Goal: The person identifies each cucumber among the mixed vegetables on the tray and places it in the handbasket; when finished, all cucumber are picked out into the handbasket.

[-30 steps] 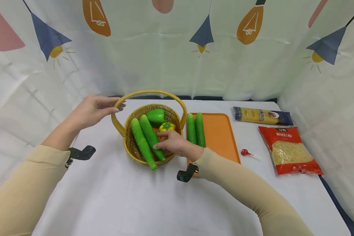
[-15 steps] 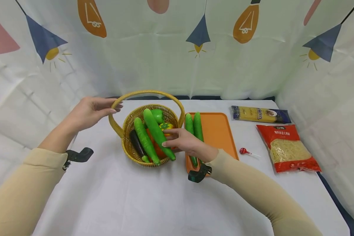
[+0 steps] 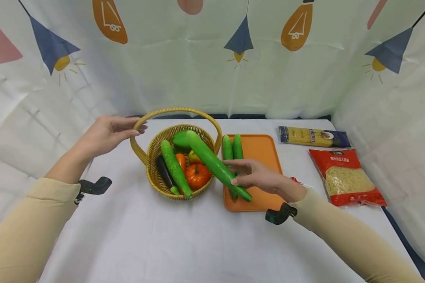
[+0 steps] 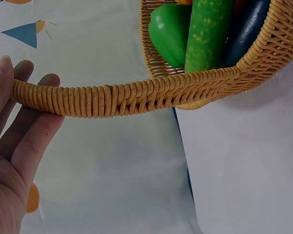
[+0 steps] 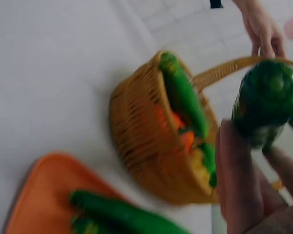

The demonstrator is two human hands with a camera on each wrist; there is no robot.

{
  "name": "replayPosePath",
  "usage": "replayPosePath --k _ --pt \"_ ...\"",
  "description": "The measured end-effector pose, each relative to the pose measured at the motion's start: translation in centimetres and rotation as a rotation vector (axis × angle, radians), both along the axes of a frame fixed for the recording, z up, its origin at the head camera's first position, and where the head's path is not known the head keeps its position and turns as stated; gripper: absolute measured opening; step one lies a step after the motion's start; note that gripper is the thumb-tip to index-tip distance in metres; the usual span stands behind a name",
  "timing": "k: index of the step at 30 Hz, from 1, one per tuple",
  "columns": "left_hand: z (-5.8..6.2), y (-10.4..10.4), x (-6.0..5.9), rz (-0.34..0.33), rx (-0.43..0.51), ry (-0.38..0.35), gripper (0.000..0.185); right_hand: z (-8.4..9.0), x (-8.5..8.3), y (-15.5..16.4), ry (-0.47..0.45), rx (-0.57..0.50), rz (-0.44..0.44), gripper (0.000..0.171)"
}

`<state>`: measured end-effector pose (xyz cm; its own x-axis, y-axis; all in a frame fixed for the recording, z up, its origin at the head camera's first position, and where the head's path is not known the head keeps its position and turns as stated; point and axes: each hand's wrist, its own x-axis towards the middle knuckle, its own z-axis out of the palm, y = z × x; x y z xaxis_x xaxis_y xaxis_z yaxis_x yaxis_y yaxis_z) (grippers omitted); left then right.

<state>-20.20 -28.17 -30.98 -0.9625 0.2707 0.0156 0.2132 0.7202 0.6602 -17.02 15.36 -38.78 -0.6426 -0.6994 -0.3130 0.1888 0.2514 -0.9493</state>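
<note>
Our right hand point(image 3: 260, 179) pinches cucumber point(image 3: 217, 165) near lower end, over tray point(image 3: 265, 151); our left hand point(image 3: 108, 133) curls round basket handle point(image 3: 178, 111).

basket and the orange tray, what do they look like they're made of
Basket: woven wicker or rattan, matte tan; the left wrist view shows strands wound tightly round the handle. Tray: probably plastic, smooth even orange with a raised moulded rim and rounded corners.
</note>
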Motion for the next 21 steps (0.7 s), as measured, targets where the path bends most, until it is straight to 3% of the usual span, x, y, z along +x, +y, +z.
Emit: replayPosePath --k 8,12,16,21 --pt "0.0 0.0 -0.1 0.002 -0.012 0.001 0.042 -2.3 1.2 7.2 0.017 -0.008 0.118 0.063" --pt "0.0 0.0 -0.1 0.001 -0.020 0.003 0.042 -3.2 2.2 10.4 0.030 0.002 0.134 0.061" --pt "0.0 0.0 -0.1 0.006 -0.022 0.004 0.042 -3.6 2.7 12.7 0.038 0.067 0.071 0.061" --pt "-0.1 0.0 -0.2 0.006 -0.022 0.004 0.042 -4.2 2.3 14.0 0.007 0.155 -0.078 0.067"
